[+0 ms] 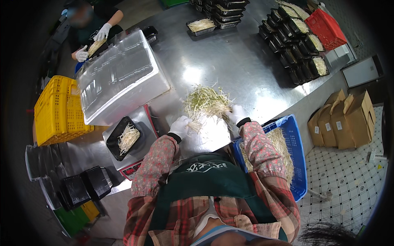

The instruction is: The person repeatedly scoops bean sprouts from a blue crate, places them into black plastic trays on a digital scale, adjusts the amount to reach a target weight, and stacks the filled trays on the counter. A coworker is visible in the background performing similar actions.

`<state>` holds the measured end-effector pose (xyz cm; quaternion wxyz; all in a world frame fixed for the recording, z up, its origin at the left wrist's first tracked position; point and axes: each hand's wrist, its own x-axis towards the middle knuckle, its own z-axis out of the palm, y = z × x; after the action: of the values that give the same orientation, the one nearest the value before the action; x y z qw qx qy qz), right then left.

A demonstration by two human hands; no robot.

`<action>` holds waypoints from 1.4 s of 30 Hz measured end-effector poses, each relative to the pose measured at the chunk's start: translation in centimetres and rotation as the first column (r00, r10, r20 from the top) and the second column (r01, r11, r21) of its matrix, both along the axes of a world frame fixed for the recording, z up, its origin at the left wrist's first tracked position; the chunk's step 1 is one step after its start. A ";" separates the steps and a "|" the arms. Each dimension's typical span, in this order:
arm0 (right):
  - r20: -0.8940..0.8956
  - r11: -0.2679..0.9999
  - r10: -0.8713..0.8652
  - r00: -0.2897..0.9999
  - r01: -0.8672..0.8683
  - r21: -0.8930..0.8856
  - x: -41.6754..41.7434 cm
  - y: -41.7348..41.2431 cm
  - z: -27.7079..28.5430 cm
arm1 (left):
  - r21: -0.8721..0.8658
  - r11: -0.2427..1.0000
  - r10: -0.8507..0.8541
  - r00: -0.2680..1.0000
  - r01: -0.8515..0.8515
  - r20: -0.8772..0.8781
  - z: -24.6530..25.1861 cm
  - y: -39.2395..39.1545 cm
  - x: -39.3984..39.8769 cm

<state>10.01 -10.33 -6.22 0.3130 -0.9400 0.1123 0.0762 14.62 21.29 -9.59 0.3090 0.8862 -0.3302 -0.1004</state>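
Observation:
A loose pile of sprouts (201, 100) with green tops lies on the steel table in front of me. My left hand (180, 126), in a white glove, grips a small bunch of pale sprouts (194, 125) at the pile's near left. At its right side my gloved right hand (236, 114) holds a thicker bunch of sprouts (219, 109). Left of my hands, a black plastic tray (112, 144) partly filled with pale sprouts rests on a digital scale (149, 135). A blue plastic crate (297, 160) of sprouts stands beneath my right forearm.
A white foam box (129, 101) of clear lids and a yellow crate (58, 110) stand left; empty black trays (83, 187) lie nearer. Filled trays (298, 46) are stacked by a red crate (327, 27). Across the table, a co-worker's gloved hands (92, 43) hold sprouts.

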 end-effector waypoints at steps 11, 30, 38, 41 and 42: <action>-0.188 0.981 0.144 0.971 -0.166 -0.101 0.1 5.9 3.6 | -0.133 0.978 0.148 0.985 -0.159 -0.088 6.3 1.3 -4.8; 0.003 0.638 0.143 0.990 -0.095 0.764 6.6 12.4 9.6 | -0.757 0.216 0.864 0.482 -0.617 -0.147 15.3 22.1 -12.7; 0.336 0.076 0.444 0.830 -0.409 0.909 9.1 30.7 16.7 | -0.701 -0.074 0.795 0.383 -0.709 -0.471 9.9 27.2 -10.3; 0.361 0.439 0.544 0.758 -0.623 0.647 8.6 36.6 14.9 | -0.759 -0.137 0.678 0.498 -0.637 -0.541 8.9 26.7 -9.2; 0.405 0.454 0.668 0.624 -0.773 0.444 8.6 37.4 14.4 | -0.757 -0.098 0.699 0.497 -0.646 -0.515 8.8 26.5 -9.0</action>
<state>18.61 27.03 8.16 0.5292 -0.7562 -0.3541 0.1505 5.59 47.77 -0.82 0.7336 0.5937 0.1601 0.2893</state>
